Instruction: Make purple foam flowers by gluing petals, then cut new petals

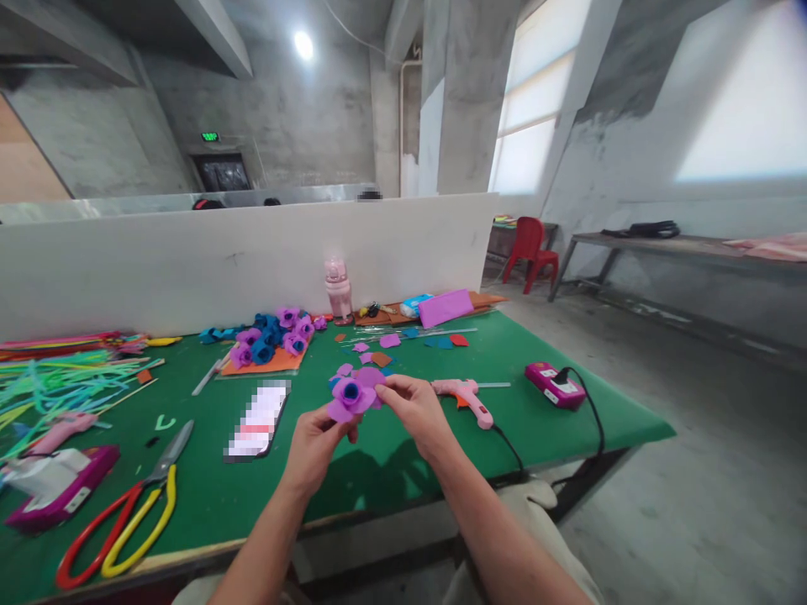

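A purple paper flower with a dark blue centre (350,392) is held up over the green table (403,479). My left hand (317,445) pinches its lower edge between thumb and fingers. On the other side, my right hand (411,409) grips a purple petal (371,377) at the flower's right. Behind the flower lie loose purple, blue and brown paper pieces. A pink glue gun (465,398) rests on the table just right of my right hand. Finished-looking purple and blue flowers (271,336) are piled on an orange sheet (268,364) at the back left.
Large scissors (135,512), a phone (258,420) and a purple power strip (69,491) lie to the left, near coloured strips (69,382). Another power strip (555,386) with a black cable sits right. A pink bottle (339,292) stands before the white partition (252,265).
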A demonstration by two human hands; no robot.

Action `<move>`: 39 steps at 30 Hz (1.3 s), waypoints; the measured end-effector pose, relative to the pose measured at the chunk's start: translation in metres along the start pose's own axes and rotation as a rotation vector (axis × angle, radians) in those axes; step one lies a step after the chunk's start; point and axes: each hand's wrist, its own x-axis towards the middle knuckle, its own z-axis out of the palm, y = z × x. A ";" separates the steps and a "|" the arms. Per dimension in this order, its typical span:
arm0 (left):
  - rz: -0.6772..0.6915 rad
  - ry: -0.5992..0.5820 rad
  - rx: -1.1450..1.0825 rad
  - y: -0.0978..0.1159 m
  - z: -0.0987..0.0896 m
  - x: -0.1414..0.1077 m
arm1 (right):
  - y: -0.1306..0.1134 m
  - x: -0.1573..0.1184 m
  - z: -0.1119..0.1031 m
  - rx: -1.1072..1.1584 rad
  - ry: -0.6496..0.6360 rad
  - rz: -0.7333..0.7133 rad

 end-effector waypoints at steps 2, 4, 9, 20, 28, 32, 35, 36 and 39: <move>-0.086 -0.006 -0.130 0.000 0.000 0.000 | 0.000 0.000 0.001 0.002 0.029 0.019; -0.165 -0.016 -0.232 0.004 0.001 0.000 | -0.001 0.000 0.003 0.012 0.059 0.042; -0.244 -0.096 -0.294 0.016 0.004 0.000 | -0.002 0.002 0.004 0.040 0.096 0.092; -0.265 -0.143 -0.257 0.013 0.010 0.001 | 0.005 0.002 0.005 0.041 0.057 0.090; -0.238 -0.131 -0.225 0.013 0.011 0.000 | 0.002 0.001 0.006 0.054 0.038 0.092; -0.236 -0.128 -0.212 0.011 0.010 0.000 | 0.002 0.001 0.007 0.077 0.029 0.096; -0.223 -0.132 -0.192 0.009 0.009 0.000 | 0.001 0.001 0.008 0.099 0.023 0.106; -0.220 -0.134 -0.189 0.009 0.009 0.000 | 0.001 0.000 0.008 0.102 0.020 0.106; -0.218 -0.136 -0.198 0.008 0.008 0.000 | 0.000 0.000 0.008 0.091 0.020 0.094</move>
